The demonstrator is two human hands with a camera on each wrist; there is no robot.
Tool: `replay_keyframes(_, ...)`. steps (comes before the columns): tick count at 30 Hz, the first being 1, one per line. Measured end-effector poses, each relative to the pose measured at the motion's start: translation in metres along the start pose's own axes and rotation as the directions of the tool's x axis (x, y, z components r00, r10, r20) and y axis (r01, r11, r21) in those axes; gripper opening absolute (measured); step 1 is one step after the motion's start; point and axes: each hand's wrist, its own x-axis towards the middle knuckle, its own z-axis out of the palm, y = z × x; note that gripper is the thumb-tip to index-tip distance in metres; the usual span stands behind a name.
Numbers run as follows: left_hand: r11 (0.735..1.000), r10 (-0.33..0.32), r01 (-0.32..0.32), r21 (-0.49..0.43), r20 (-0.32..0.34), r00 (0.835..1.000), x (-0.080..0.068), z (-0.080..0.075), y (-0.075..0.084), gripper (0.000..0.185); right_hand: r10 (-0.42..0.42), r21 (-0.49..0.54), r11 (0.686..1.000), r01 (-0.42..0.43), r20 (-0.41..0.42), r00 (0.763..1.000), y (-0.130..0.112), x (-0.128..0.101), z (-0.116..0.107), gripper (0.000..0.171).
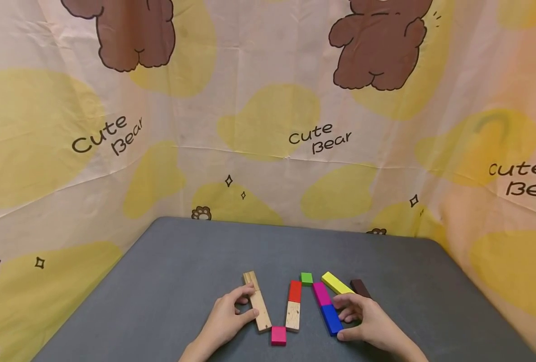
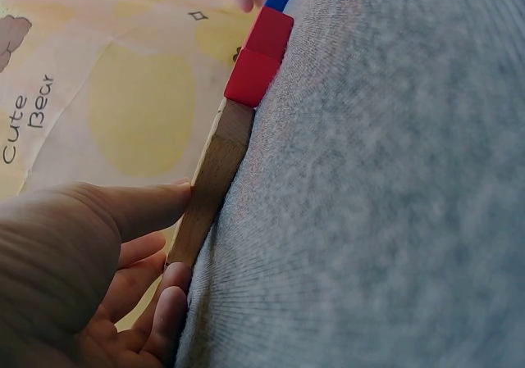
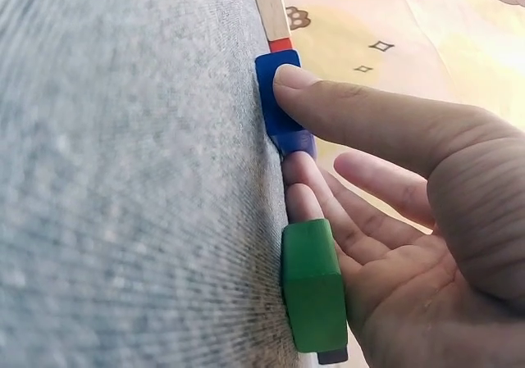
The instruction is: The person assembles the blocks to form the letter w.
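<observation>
My left hand (image 1: 229, 314) lies beside two wooden blocks (image 1: 262, 311) set end to end in a slanting row. Its thumb and index fingertip touch them; in the left wrist view the thumb meets the edge of a wooden block (image 2: 209, 188). My right hand (image 1: 368, 322) is at a blue block (image 1: 331, 320) that continues a magenta block (image 1: 322, 293). The right wrist view has the thumb resting against the blue block (image 3: 275, 106), other fingers along its side. A green block (image 3: 314, 286) stands beside those fingers, hidden by the hand in the head view.
A pink cube (image 1: 278, 336) lies between the wooden row and a red block (image 1: 295, 291) with a wooden block (image 1: 292, 317) below it. Farther back are a green cube (image 1: 306, 279), a yellow block (image 1: 337, 283) and a dark brown block (image 1: 360, 287). Printed cloth surrounds the grey table (image 1: 195, 256).
</observation>
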Motion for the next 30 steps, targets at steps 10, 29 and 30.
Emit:
replay_keyframes(10, 1.0, 0.005, -0.005, 0.026, -0.01, 1.0, 0.0, -0.001, -0.003, 0.047, -0.074, -0.187, 0.981, 0.048, -0.134, 0.988, -0.006, -0.018, -0.014, 0.059)
replay_keyframes(29, 1.0, 0.014, -0.013, 0.02, -0.014, 1.0, 0.001, 0.004, 0.003, 0.046, -0.247, -0.274, 0.937, 0.218, -0.076, 0.966, 0.023, -0.055, -0.05, 0.046)
replay_keyframes(30, 1.0, 0.014, -0.014, 0.019, -0.013, 1.0, 0.002, 0.004, 0.003, 0.046, -0.244, -0.262, 0.94, 0.221, -0.061, 0.968, 0.024, -0.055, -0.05, 0.046)
